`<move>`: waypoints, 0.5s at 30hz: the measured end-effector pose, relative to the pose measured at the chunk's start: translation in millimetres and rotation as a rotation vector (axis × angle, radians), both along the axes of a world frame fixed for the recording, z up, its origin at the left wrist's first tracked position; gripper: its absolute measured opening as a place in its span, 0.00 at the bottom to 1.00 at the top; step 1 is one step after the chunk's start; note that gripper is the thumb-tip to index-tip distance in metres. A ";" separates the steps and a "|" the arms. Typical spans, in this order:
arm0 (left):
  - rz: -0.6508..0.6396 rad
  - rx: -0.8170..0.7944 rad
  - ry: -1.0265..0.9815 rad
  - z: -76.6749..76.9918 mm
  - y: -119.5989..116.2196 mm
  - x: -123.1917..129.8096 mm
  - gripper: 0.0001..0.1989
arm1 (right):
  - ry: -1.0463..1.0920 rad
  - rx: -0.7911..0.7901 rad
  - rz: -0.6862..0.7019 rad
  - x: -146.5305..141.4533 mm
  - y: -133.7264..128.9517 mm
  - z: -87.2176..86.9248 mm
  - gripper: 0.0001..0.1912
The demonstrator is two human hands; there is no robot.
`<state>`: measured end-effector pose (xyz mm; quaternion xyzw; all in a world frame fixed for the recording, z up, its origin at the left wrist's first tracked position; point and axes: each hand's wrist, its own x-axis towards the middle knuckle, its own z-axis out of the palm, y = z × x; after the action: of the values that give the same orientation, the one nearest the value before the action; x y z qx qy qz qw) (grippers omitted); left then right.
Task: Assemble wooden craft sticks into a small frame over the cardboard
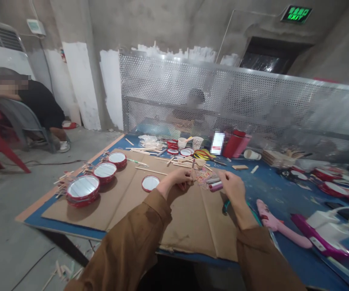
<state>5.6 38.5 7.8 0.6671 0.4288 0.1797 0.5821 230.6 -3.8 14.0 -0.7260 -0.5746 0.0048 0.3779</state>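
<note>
My left hand (177,180) is closed in a pinch over the cardboard (180,226), on a short thin stick (193,165) that points up from the fingertips. My right hand (234,188) is closed too, fingertips together beside a heap of colored rubber bands (203,174); anything in them is too small to make out. Just left of it are a few marker-like tubes (215,186), one of them purple. A round red-rimmed disc with a pale face (150,183) lies by my left wrist. Several red drum-like rounds (83,189) with sticks attached stand in a row at left.
Loose wooden sticks (189,162), scissors (204,154), paper cups (197,142), a lit phone (217,142) and a red bottle (234,144) line the back. At right lie a pink glue gun (280,228) and a purple power strip (322,238). Behind rises a perforated metal screen (162,89).
</note>
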 end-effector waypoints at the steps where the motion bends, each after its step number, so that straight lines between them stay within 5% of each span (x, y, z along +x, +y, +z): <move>1: -0.001 0.008 0.014 0.8 -0.1 0.1 0.09 | -0.073 -0.082 -0.018 -0.8 -1.3 1.1 0.21; 8: -0.002 0.072 0.117 5.8 -2.4 0.6 0.08 | -0.331 -0.370 -0.201 -0.3 -7.2 12.7 0.15; 15: 0.019 0.135 0.122 -2.7 0.7 0.5 0.08 | -0.433 -0.547 -0.086 -5.2 -12.6 15.1 0.13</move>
<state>6.2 39.2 5.1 0.7104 0.4569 0.1726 0.5068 225.3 -16.4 29.1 -0.8081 -0.5877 -0.0112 0.0387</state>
